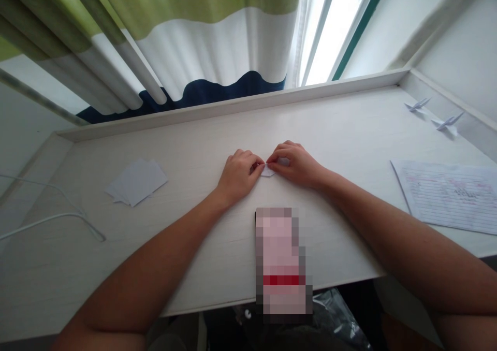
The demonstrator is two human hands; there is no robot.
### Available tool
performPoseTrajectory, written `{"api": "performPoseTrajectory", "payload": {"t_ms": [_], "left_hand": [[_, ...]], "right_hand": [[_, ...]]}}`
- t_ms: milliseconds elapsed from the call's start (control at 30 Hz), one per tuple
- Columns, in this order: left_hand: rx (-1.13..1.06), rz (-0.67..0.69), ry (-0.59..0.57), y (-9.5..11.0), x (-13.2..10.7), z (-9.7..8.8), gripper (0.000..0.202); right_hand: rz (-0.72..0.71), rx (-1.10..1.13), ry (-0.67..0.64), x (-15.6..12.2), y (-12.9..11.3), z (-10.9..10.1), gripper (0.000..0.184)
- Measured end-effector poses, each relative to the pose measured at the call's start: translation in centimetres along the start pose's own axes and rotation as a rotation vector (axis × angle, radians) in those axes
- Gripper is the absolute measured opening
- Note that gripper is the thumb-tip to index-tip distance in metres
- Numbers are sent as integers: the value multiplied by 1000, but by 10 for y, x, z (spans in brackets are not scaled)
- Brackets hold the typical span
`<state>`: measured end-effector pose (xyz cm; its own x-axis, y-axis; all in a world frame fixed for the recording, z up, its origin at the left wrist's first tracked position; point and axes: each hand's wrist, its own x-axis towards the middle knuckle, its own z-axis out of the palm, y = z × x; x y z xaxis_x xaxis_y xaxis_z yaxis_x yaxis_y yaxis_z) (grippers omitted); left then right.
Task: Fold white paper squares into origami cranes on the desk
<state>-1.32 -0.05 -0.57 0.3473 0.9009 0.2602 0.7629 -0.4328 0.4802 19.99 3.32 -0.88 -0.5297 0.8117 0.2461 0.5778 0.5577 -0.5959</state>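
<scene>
A small piece of folded white paper (267, 172) is pinched between my two hands near the middle of the white desk (209, 283). My left hand (239, 174) grips its left side between thumb and forefinger. From the other side, my right hand (293, 163) pinches it close to the left fingertips. Much of the paper is hidden by the fingers. Below the hands lies a pixelated upright rectangle (279, 247), blurred so that its kind cannot be made out.
Several loose white paper sheets (142, 183) lie fanned at the left, beside a white cable (77, 216). On the right is a stack of lined written paper (454, 193). Two folded paper shapes (450, 121) stand near the right ledge. A curtain (217, 35) hangs behind the desk.
</scene>
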Motion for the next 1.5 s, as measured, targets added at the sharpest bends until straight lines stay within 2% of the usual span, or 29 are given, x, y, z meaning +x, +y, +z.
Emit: {"api": "performPoseTrajectory", "payload": {"t_ms": [300, 433, 667, 900, 1233, 1500], "left_hand": [[-30, 63, -15, 0, -2, -1, 9], [-63, 48, -16, 0, -1, -1, 8], [-71, 24, -16, -2, 0, 0, 9], [-75, 5, 1, -2, 0, 0, 9], [-22, 115, 31, -5, -6, -1, 14], [120, 209, -18, 1, -10, -6, 17]], "right_hand": [[-39, 54, -11, -2, -2, -2, 14], [-60, 30, -15, -2, -4, -2, 13], [21, 29, 14, -1, -6, -1, 11], [-25, 16, -12, -4, -4, -3, 18], [-53, 20, -6, -5, -1, -2, 22], [-115, -2, -17, -9, 2, -3, 25]]}}
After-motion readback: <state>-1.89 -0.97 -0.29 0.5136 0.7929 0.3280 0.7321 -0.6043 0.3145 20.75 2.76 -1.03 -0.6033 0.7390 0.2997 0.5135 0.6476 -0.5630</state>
